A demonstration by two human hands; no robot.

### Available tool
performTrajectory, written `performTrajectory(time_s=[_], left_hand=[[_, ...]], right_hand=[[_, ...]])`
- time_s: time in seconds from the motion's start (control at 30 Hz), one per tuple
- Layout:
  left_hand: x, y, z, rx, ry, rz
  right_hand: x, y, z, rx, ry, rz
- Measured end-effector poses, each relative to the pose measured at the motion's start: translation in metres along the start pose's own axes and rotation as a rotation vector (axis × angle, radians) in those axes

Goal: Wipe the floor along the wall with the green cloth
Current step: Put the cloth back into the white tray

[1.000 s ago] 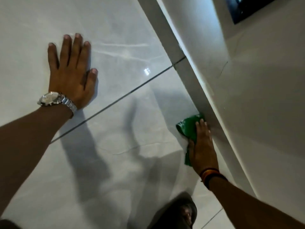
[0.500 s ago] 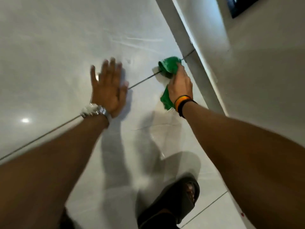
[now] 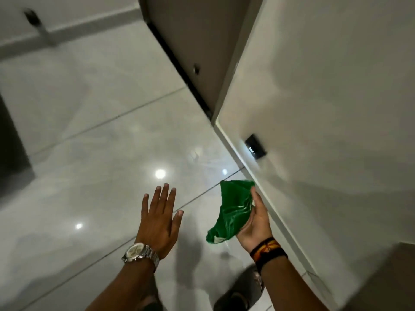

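Observation:
The green cloth (image 3: 232, 212) is crumpled in my right hand (image 3: 256, 223), which is turned palm up and holds it above the glossy white tiled floor (image 3: 101, 153), close to the white wall (image 3: 325, 108) and its skirting (image 3: 253, 176). My left hand (image 3: 160, 218), with a silver watch on the wrist, is spread flat with fingers apart, low over the floor to the left of the cloth. It holds nothing. Whether the left palm touches the tile I cannot tell.
A black wall socket (image 3: 255, 145) sits low on the wall just beyond the cloth. Farther on is a grey door (image 3: 197, 41) with a dark gap at its foot. My foot in a dark sandal (image 3: 242, 295) is at the bottom. A dark object (image 3: 11, 142) stands at the left edge.
My right hand has lifted the cloth off the floor and turned palm up. The view has swung upward and forward, revealing the door and socket. My left hand stays spread beside it.

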State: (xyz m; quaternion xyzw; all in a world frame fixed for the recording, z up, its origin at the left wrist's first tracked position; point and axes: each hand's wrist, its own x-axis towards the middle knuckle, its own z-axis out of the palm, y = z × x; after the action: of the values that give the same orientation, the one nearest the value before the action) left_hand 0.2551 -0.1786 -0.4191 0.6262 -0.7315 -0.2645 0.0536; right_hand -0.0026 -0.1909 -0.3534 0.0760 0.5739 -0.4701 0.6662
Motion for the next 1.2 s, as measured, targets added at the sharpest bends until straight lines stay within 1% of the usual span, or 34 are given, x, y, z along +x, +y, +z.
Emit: performTrajectory(time_s=[0.07, 0.17, 0.23, 0.33, 0.4, 0.47, 0.67, 0.73, 0.8, 0.9, 0.97, 1.03, 1.1, 1.2], left_hand=[[-0.015, 0.030, -0.074, 0.010, 0.020, 0.046], [-0.041, 0.084, -0.175, -0.031, 0.056, 0.081], [-0.060, 0.122, -0.232, -0.067, 0.104, 0.103], [-0.082, 0.168, -0.286, -0.144, 0.164, 0.185], [-0.092, 0.196, -0.308, -0.213, 0.183, 0.223], [-0.100, 0.217, -0.318, -0.253, 0.171, 0.261], [-0.116, 0.265, -0.314, -0.224, 0.119, 0.504], [-0.128, 0.282, -0.305, -0.203, 0.089, 0.548], [-0.142, 0.299, -0.297, -0.215, 0.065, 0.568], [-0.162, 0.329, -0.278, -0.234, 0.061, 0.615], [-0.174, 0.347, -0.266, -0.226, 0.059, 0.601], [-0.188, 0.364, -0.250, -0.204, 0.047, 0.576], [-0.200, 0.375, -0.237, -0.181, 0.043, 0.578], [-0.219, 0.390, -0.226, -0.169, 0.043, 0.533]], right_hand=[[-0.065, -0.032, 0.044, -0.050, -0.032, -0.020], [-0.157, -0.070, 0.095, -0.110, 0.000, -0.065], [-0.217, -0.091, 0.116, -0.102, 0.014, -0.110], [-0.292, -0.111, 0.126, 0.004, 0.005, -0.169], [-0.336, -0.117, 0.115, 0.124, 0.001, -0.215], [-0.370, -0.118, 0.097, 0.233, 0.019, -0.264], [-0.445, -0.115, 0.008, 0.432, 0.121, -0.412], [-0.469, -0.113, -0.022, 0.449, 0.109, -0.469], [-0.486, -0.112, -0.049, 0.418, 0.125, -0.486], [-0.494, -0.118, -0.098, 0.367, 0.258, -0.431], [-0.491, -0.125, -0.128, 0.351, 0.358, -0.381], [-0.486, -0.131, -0.154, 0.342, 0.410, -0.311], [-0.478, -0.137, -0.167, 0.332, 0.388, -0.251], [-0.465, -0.152, -0.176, 0.279, 0.304, -0.233]])
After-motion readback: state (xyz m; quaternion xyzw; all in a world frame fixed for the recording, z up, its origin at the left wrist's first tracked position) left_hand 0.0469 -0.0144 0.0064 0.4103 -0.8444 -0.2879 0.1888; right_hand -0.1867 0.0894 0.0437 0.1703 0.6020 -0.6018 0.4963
